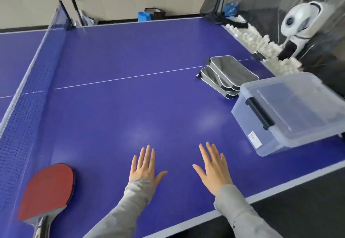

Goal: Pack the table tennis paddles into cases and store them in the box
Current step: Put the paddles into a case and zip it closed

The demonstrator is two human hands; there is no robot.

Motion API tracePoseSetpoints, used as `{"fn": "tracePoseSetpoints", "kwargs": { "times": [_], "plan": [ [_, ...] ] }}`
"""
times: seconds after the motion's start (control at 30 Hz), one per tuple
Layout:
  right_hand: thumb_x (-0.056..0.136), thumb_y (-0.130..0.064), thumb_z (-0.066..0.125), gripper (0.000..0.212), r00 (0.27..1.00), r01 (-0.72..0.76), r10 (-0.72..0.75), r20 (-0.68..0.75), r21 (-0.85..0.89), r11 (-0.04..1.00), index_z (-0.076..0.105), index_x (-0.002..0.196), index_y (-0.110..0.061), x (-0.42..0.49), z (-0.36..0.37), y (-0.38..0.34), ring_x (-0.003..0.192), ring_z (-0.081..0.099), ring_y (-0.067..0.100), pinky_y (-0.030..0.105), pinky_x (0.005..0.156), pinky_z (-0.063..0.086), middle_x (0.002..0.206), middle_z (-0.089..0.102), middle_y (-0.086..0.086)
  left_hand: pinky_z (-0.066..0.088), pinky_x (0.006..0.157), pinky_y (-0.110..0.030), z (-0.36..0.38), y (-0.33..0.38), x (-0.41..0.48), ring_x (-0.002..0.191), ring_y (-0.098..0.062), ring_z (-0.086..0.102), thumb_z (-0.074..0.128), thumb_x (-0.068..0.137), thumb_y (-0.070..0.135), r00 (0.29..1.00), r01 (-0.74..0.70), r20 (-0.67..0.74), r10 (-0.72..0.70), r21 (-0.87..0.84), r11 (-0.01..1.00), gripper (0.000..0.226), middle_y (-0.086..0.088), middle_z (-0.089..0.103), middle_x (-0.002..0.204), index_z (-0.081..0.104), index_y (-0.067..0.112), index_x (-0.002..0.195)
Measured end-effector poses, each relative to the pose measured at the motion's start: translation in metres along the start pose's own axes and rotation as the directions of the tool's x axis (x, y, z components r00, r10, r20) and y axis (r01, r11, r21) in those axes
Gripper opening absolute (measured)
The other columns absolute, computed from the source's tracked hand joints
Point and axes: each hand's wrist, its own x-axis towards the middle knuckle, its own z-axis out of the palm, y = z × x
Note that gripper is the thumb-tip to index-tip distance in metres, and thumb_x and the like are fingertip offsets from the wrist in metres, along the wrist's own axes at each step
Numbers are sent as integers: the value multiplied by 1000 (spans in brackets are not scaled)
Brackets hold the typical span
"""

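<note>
While nothing is being held, head view: both hands are lying flat on the blue bench [130,54].
Left hand [144,166]: spread, empty.
Right hand [212,168]: spread, empty.
Red-rubber wooden-handled paddle [47,189]: one showing, lying by the net [28,92]; likely light, stiff; grip the handle.
Grey soft zip cases [228,76]: about four, stacked beside the clear lidded plastic box [285,110]; probably floppy.

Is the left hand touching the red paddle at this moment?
Apart. The head view shows the left hand open and flat over the blue table, with a wide strip of bare surface between it and the red paddle lying near the net.
</note>
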Motion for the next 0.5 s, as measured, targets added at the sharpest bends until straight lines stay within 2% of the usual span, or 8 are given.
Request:
{"fn": "tracePoseSetpoints", "kwargs": {
  "times": [0.03, 0.07, 0.27, 0.33, 0.43, 0.47, 0.5],
  "plan": [
    [95, -57, 25, 70, 1000, -6, 6, -14, 11, 1000, -8, 150, -28, -2, -7, 14, 147, -10, 19, 41, 118, 3, 160, -10, 0, 2, 118, -40, -1, 16, 6, 147, -22, -2, 11, 87, 70, 1000, -15, 4, 15, 14, 1000, 85, -2, -5, 160, 0, 14, 151],
    [95, -57, 26, 70, 1000, -6, 7, -29, 17, 1000, -7, 150, -27, -4, -14, 28, 147, -9, 20, 41, 118, 3, 160, -8, 0, -5, 118, -39, -3, 32, 10, 146, -20, -11, 15, 88, 69, 1000, -11, 4, 11, 19, 1000, 85, 1, -15, 158, -9, 16, 150],
    [96, -55, 28, 70, 989, 36, -34, -143, 11, 999, -3, 151, -26, -21, -56, 113, 147, -6, 22, 43, 119, 4, 160, -4, 2, -8, 117, -39, -21, 139, 12, 145, -16, -15, 17, 89, 68, 993, -12, -116, 17, 39, 999, 83, 3, -17, 158, -10, 19, 150],
    [96, -55, 28, 69, 983, 53, -50, -179, 12, 999, -2, 151, -26, -28, -70, 141, 148, -5, 22, 42, 118, 5, 160, -2, 3, -7, 118, -39, -27, 173, 11, 146, -15, -15, 9, 86, 70, 990, -11, -139, 13, 12, 1000, 84, 3, -16, 158, -8, 19, 150],
    [96, -54, 28, 68, 971, 65, -60, -231, 12, 998, -1, 151, -26, -36, -92, 183, 148, -2, 22, 41, 118, 7, 160, -1, 2, -7, 117, -38, -42, 220, 12, 146, -15, -13, -30, 60, 76, 984, -2, -179, -6, -40, 999, 110, 4, -15, 159, -7, 19, 150],
    [96, -54, 28, 68, 967, 63, -59, -249, 9, 998, 0, 151, -26, -37, -99, 197, 148, 0, 22, 41, 118, 8, 160, 1, 2, -6, 117, -38, -48, 235, 14, 146, -14, -12, -34, 55, 76, 981, 5, -193, -16, -57, 998, 114, 5, -15, 159, -7, 19, 150],
    [96, -53, 28, 66, 964, 57, -53, -262, 9, 998, 2, 151, -26, -38, -105, 211, 147, 1, 22, 41, 118, 9, 160, 4, 2, -5, 117, -38, -54, 248, 18, 146, -14, -12, -29, 60, 76, 977, 10, -211, -27, -82, 997, 109, 5, -14, 159, -6, 19, 151]
  ]
}}
